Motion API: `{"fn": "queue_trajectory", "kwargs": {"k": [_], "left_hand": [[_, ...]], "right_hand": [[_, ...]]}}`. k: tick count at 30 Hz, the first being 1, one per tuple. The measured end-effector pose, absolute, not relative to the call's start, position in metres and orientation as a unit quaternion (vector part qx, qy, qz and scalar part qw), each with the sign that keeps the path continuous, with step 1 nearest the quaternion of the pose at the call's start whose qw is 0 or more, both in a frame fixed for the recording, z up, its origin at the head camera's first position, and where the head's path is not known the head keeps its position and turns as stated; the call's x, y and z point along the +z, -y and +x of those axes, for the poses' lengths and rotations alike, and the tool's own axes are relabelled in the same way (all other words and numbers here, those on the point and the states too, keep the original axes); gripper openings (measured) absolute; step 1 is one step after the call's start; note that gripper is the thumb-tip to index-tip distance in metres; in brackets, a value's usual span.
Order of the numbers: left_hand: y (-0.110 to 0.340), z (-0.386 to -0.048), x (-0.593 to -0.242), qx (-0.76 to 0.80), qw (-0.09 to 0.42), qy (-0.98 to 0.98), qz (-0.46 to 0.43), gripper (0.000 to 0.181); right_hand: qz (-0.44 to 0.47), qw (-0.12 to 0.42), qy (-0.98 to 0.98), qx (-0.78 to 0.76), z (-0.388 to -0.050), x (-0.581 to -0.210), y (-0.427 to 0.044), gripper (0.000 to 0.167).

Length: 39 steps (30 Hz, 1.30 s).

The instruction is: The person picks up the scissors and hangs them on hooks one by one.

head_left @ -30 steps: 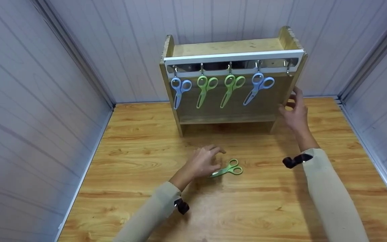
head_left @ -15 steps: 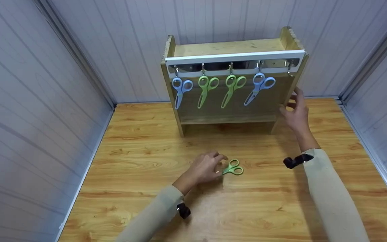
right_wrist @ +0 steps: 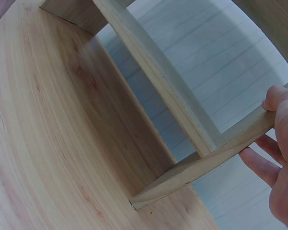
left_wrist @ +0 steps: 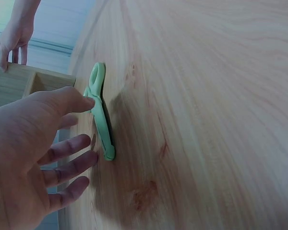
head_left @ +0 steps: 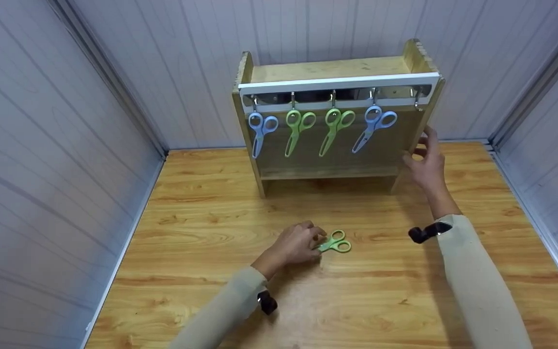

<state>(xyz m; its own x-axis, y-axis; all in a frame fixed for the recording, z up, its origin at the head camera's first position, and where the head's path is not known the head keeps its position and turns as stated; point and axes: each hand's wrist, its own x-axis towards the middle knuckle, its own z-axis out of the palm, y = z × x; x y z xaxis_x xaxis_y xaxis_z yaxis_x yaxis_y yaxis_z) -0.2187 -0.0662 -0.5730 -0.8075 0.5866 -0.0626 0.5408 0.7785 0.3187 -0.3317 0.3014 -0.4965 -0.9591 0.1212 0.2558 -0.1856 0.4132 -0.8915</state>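
Note:
My left hand (head_left: 296, 245) reaches over a pair of green scissors (head_left: 335, 244) lying flat on the table. In the left wrist view its thumb is at the pivot of the scissors (left_wrist: 100, 112), and the other fingers are bent loosely and spread. The blades are partly hidden under the hand in the head view. My right hand (head_left: 426, 162) grips the right side panel of a wooden rack (head_left: 332, 167), thumb in front and fingers behind. Blue scissors (head_left: 258, 131), two green pairs, including green scissors (head_left: 292, 131), and more blue scissors (head_left: 370, 128) hang from its hooks.
A white rail (head_left: 337, 85) with metal hooks runs along the rack's upper front. The far-right hook (head_left: 417, 99) carries nothing. Panelled walls (head_left: 201, 72) enclose the wood-grain table (head_left: 201, 223) at the back and both sides.
My left hand has shifted slightly right and closer to the green scissors, which stay in place on the table. The right hand keeps its grip on the rack.

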Motion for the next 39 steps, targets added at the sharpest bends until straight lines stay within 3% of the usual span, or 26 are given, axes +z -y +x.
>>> {"fn": "queue_trajectory", "kwargs": {"k": [9, 16, 18, 22, 25, 28, 32, 35, 39], "left_hand": [[0.069, -0.22, -0.574, 0.171, 0.103, -0.928, 0.313, 0.04], [0.073, -0.242, -0.63, 0.184, 0.071, -0.916, 0.349, 0.039], [0.072, -0.241, -0.624, 0.194, 0.089, -0.915, 0.343, 0.039], [0.072, -0.249, -0.641, 0.191, 0.079, -0.915, 0.347, 0.036], [0.071, -0.247, -0.638, 0.184, 0.077, -0.916, 0.347, 0.035], [0.069, -0.236, -0.612, 0.176, 0.091, -0.921, 0.336, 0.034], [0.07, -0.241, -0.622, 0.167, 0.085, -0.921, 0.343, 0.034], [0.073, -0.254, -0.654, 0.167, 0.068, -0.916, 0.359, 0.035], [0.072, -0.244, -0.635, 0.157, 0.06, -0.918, 0.36, 0.035]], "right_hand": [[0.024, 0.145, 0.824, 0.547, -0.332, -0.499, -0.301, 0.083], [0.019, 0.138, 0.831, 0.539, -0.333, -0.499, -0.303, 0.083], [0.021, 0.141, 0.831, 0.538, -0.332, -0.499, -0.302, 0.083], [0.024, 0.143, 0.829, 0.54, -0.331, -0.498, -0.301, 0.083], [0.022, 0.139, 0.829, 0.542, -0.33, -0.497, -0.301, 0.083], [0.019, 0.136, 0.83, 0.541, -0.329, -0.497, -0.301, 0.083], [0.022, 0.156, 0.826, 0.541, -0.33, -0.498, -0.299, 0.082], [0.024, 0.169, 0.824, 0.54, -0.331, -0.499, -0.297, 0.081], [0.021, 0.168, 0.825, 0.538, -0.332, -0.5, -0.298, 0.081]]}}
